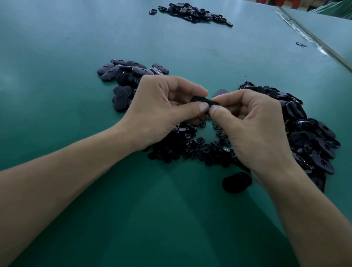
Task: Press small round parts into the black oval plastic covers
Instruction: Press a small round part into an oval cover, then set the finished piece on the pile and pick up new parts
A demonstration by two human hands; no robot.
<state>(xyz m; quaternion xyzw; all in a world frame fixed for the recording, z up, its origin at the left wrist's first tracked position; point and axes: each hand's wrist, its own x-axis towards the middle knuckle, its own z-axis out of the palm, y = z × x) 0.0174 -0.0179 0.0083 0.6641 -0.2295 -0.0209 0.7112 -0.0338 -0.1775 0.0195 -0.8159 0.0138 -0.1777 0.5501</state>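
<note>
The left hand (164,104) and right hand (250,127) pinched 1 black oval cover (203,100), hiding most of it and part of the round parts (199,148) below.

black oval cover (203,100) | edge-on, raised | small round parts (191,147) | heaped beneath

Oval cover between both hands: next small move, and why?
Probably press both thumbs in to seat the round part. The left hand and right hand both pinch the oval cover above the pile of small round parts, thumbs meeting at its near edge; the part is hidden.
</note>
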